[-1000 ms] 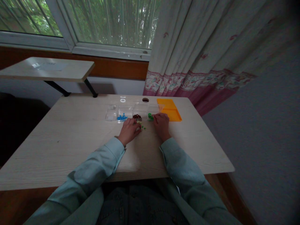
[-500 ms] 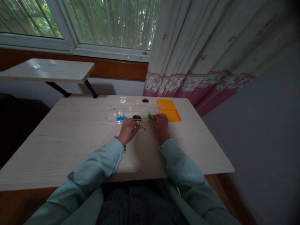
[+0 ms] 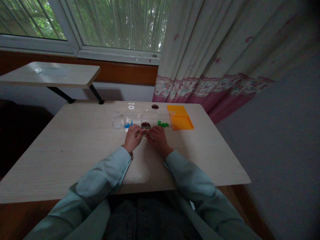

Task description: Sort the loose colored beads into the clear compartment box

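My left hand (image 3: pixel 133 137) is closed in a pinch, its fingertips on a short strand of small green beads (image 3: pixel 145 133), mostly hidden by the fingers. Against these fingertips comes my right hand (image 3: pixel 158 139), also pinched; whatever it holds is too small to make out. Just beyond both hands lies a clear compartment box (image 3: pixel 117 126). Its compartments hold small blue beads (image 3: pixel 128 124), dark brown beads (image 3: pixel 146 124) and green beads (image 3: pixel 163 124). The leftmost compartment looks bare or holds something transparent.
An orange tray (image 3: pixel 183 123) touches or adjoins the box's right end. Behind the box is a round hole (image 3: pixel 155 107) in the wooden table (image 3: pixel 75 160). A raised shelf (image 3: pixel 82 73) stands at the back left. Curtains (image 3: pixel 190 83) hang behind the table's right side.
My right hand has left the green compartment and moved left to meet my left hand. The green beads there now show fully. The left hand has shifted slightly left.
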{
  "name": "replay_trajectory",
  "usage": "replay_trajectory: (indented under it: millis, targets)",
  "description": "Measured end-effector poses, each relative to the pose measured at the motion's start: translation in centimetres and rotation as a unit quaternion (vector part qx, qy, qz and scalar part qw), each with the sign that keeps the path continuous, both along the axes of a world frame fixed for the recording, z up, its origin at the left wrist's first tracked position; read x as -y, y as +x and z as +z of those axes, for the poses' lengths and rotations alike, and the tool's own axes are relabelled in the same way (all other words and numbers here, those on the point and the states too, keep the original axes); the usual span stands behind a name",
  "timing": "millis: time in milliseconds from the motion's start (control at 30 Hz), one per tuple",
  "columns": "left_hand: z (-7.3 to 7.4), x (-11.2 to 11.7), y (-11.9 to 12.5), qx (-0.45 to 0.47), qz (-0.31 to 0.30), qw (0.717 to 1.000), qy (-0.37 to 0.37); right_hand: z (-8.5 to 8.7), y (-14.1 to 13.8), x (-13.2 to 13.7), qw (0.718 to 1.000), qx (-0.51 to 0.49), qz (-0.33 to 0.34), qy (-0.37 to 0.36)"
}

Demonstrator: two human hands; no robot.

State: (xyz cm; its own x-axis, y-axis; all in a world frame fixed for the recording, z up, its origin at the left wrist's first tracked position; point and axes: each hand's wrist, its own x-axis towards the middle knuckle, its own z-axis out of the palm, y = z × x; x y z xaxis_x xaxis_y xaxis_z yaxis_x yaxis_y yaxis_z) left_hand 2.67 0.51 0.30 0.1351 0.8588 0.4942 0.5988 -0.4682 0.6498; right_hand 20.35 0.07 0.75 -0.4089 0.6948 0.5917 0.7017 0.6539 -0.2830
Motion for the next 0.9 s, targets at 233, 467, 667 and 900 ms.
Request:
replay_trajectory:
  millis: [233,467,667,900]
  targets:
    - [-0.2,-0.1,0.0,0.004,-0.015,1.000,-0.015,0.1,-0.1,0.2,1.000,-0.009,-0.009,0.000]
    - [-0.8,-0.3,-0.2,0.020,-0.026,0.999,-0.007,0.2,-0.2,0.4,0.999,0.024,-0.010,0.025]
    - [-0.8,-0.2,-0.2,0.005,-0.018,1.000,0.002,0.3,0.3,0.1,0.999,0.001,-0.031,0.013]
    - [-0.5,-0.8,-1.9,0.007,0.029,1.000,0.005,-0.3,4.9,-2.8,0.984,-0.063,-0.165,-0.007]
